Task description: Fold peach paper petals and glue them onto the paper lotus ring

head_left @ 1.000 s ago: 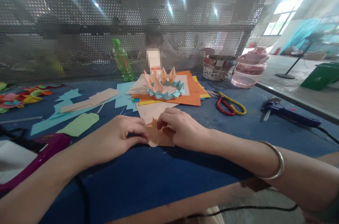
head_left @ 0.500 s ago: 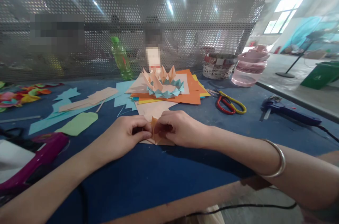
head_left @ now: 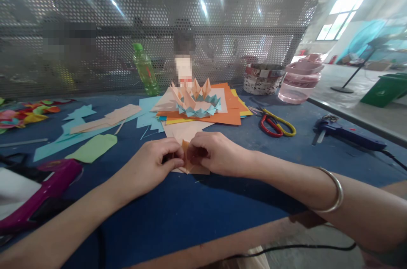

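Note:
Between my two hands a piece of peach paper point(head_left: 187, 167) is partly folded, with a crease standing up in its middle. My left hand point(head_left: 162, 159) pinches the fold from the left, fingers and thumb together. From the right, my right hand point(head_left: 216, 154) pinches the same fold; its fingertips are partly hidden behind the paper. Just beyond my hands sits a folded paper ring with pale blue points point(head_left: 199, 110) and upright peach petals point(head_left: 206, 87). It rests on a stack of orange paper sheets point(head_left: 232, 114).
Scissors point(head_left: 276, 123) and a blue glue gun point(head_left: 352, 133) lie to the right. A green bottle point(head_left: 146, 72), a newspaper-patterned basket point(head_left: 263, 80) and a pink container point(head_left: 300, 80) stand at the back. Left are green paper point(head_left: 95, 148), blue paper point(head_left: 54, 146) and a purple object point(head_left: 60, 192).
My left hand has shifted very slightly, its fingertips a little closer to the right hand at the fold. Otherwise the paper and the things around look the same.

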Action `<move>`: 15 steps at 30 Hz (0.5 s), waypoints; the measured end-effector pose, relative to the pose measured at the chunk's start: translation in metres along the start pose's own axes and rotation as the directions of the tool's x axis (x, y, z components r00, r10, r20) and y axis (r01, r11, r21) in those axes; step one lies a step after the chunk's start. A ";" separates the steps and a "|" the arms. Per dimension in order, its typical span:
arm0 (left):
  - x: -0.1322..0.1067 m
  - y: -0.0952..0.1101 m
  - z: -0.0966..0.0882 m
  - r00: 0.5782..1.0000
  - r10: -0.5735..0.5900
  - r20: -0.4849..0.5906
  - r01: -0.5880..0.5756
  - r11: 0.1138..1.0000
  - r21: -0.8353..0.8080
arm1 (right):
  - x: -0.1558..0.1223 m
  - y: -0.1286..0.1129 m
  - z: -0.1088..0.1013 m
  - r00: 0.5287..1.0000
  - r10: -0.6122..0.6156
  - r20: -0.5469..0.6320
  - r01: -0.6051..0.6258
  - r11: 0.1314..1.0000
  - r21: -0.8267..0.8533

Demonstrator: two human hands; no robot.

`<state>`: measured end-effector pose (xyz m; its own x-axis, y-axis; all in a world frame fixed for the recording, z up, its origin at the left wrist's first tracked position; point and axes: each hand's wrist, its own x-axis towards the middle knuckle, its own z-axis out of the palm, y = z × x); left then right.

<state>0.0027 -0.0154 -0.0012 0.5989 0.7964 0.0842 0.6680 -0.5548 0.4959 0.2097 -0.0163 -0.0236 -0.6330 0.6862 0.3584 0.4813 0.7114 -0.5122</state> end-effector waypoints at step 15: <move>0.001 0.000 0.002 0.998 0.059 -0.022 -0.058 0.998 0.035 | 0.000 0.000 0.000 1.000 0.008 0.004 -0.008 1.000 0.027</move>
<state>0.0039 -0.0149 -0.0027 0.6272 0.7675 0.1325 0.6473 -0.6083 0.4593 0.2092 -0.0164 -0.0233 -0.6314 0.6913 0.3514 0.4695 0.7014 -0.5363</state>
